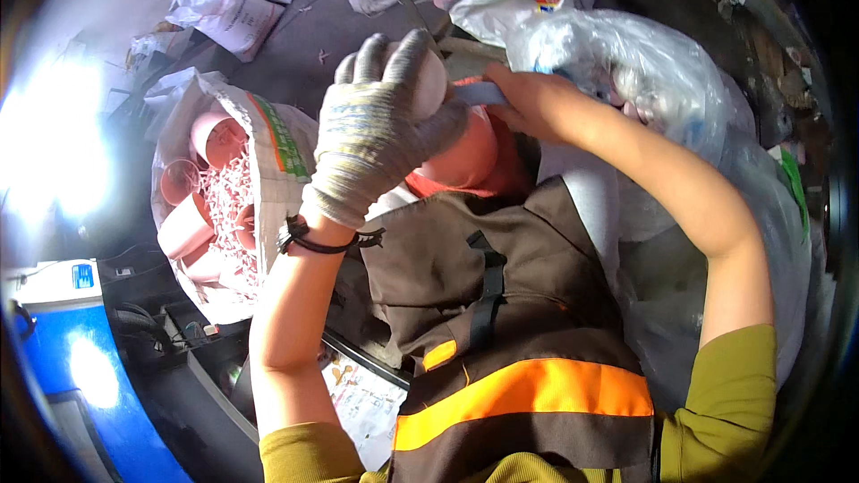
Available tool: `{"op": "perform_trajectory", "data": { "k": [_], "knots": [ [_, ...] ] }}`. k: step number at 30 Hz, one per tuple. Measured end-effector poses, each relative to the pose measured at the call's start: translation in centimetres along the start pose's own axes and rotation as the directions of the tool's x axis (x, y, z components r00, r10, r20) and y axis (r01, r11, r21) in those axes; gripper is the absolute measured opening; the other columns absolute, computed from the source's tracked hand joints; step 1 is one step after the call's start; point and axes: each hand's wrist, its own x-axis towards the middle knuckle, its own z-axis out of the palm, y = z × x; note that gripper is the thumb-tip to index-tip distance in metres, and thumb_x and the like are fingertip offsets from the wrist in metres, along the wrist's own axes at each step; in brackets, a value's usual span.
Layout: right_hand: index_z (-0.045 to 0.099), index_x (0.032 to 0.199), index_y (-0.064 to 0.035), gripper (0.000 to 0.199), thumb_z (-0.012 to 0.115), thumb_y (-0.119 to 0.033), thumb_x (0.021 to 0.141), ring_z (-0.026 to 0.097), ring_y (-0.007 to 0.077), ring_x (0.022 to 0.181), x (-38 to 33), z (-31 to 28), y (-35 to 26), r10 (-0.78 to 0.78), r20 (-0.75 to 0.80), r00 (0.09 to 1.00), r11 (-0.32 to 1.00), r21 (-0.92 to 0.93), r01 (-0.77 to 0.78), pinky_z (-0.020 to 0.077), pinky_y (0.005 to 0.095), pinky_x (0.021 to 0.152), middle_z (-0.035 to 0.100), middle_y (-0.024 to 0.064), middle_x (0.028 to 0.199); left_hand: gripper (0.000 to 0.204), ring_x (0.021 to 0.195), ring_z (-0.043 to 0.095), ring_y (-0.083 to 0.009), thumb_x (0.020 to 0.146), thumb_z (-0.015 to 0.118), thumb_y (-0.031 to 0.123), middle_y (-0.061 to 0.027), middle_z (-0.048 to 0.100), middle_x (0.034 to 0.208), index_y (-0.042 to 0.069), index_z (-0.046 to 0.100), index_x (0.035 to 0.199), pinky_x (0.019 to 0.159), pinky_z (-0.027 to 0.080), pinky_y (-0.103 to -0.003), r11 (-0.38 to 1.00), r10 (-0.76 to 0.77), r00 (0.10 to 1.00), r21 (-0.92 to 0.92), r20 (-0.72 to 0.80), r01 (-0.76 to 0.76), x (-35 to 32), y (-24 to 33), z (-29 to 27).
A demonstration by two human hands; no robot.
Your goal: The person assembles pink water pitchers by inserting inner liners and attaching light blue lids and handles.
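My left hand (369, 134), in a grey-and-white knit glove, is closed round a pale pink, round-ended piece that looks like a plastic cup (430, 88). Bare and closed, my right hand (530, 104) grips a flat grey tool (480, 94), perhaps a scraper or knife. The tool reaches toward the pale piece; whether its edge touches is hard to tell. Just below both hands, a larger pink rounded object (465, 159) rests near my lap against something red. My left fingers hide part of the held piece.
To the left stands a white woven sack (279, 192) with pink cups (186, 225) and thin pink trimmings (228, 190) in it. A blue machine (107, 402) is at lower left. Clear plastic bags (662, 58) bulge at right. White sacks (237, 22) lie at the back left.
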Motion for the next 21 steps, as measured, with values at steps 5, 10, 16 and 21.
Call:
{"op": "perform_trajectory", "data": {
  "k": [5,10,16,21],
  "knots": [
    [0.041,0.113,-0.0054,0.033,0.059,-0.023,0.092,0.064,0.042,0.088,0.0,0.3,0.2,0.06,0.038,0.997,0.998,-0.004,-0.06,0.0482,0.0509,0.072,0.065,0.0251,0.09,0.06,0.103,0.058,-0.042,0.066,0.079,0.037,-0.0206,0.06,0.113,0.009,0.059,0.115,0.09,0.048,-0.048,0.998,0.0,0.984,-0.065,-0.177,-0.011,1.4,-0.9,-3.0],
    [0.045,0.114,-0.0066,0.034,0.061,-0.023,0.089,0.064,0.0424,0.088,-0.1,0.2,-0.5,0.06,0.004,0.998,0.996,0.063,-0.06,0.0499,0.0503,0.074,0.065,0.0234,0.091,0.069,0.101,0.057,-0.0417,0.067,0.079,0.038,-0.0227,0.057,0.116,0.01,0.056,0.126,0.086,0.049,-0.047,0.999,0.043,0.985,-0.001,-0.165,-0.044,-1.3,-1.1,0.9],
    [0.045,0.138,-0.0124,0.047,0.06,-0.012,0.093,0.056,0.0253,0.12,0.0,-2.4,-1.0,-0.167,-0.318,0.933,0.94,0.235,0.248,0.0471,0.0372,0.093,0.058,0.0141,0.126,0.068,0.112,0.054,-0.041,0.072,0.077,0.03,-0.0239,0.056,0.121,0.003,0.052,0.129,0.097,0.045,-0.045,0.96,-0.111,0.962,-0.276,-0.248,0.04,-2.8,-4.7,-2.1],
    [0.045,0.142,-0.011,0.047,0.056,-0.022,0.097,0.057,0.0117,0.079,-3.1,-18.7,-0.6,0.182,-0.843,0.507,0.968,0.244,0.058,0.0475,0.0281,0.068,0.062,0.0062,0.096,0.067,0.115,0.053,-0.0389,0.071,0.079,0.027,-0.0216,0.052,0.127,0.004,0.052,0.128,0.098,0.045,-0.044,0.934,-0.277,0.915,-0.306,-0.294,0.184,-5.1,-5.9,3.7]
  ]
}}
